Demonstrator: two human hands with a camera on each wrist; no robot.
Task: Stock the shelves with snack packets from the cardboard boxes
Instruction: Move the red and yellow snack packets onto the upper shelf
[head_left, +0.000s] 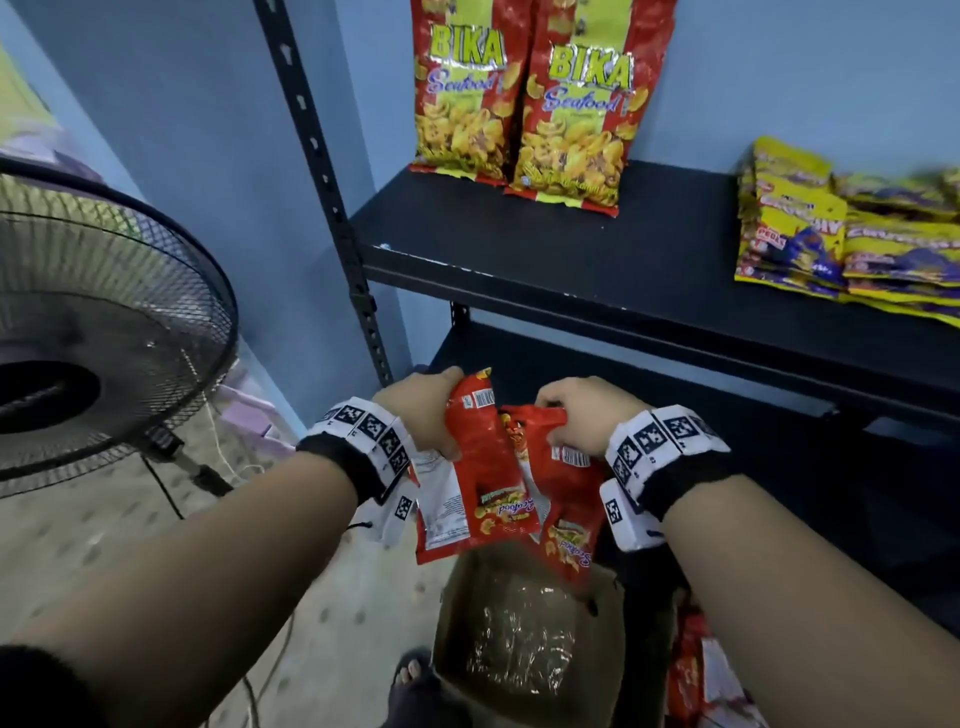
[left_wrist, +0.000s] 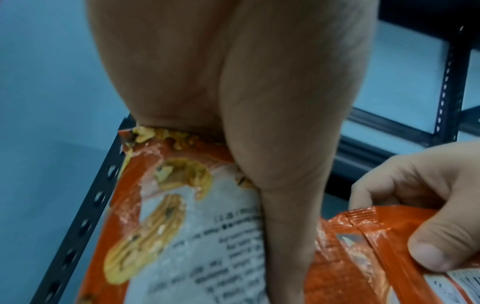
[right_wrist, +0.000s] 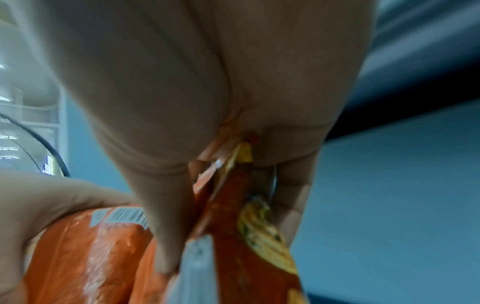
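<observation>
Here, hands gripping packets (red)

Both my forearms reach in from the bottom corners of the head view and meet near the middle of the frame, each wrist wrapped in a black band with a white marker cuff. My left hand sits left of centre, fingers curled and gripping. My right hand sits just right of it, knuckles up, fingers and thumb pinched closed.

Black-caged standing fan at left, blue wall, speckled floor
</observation>
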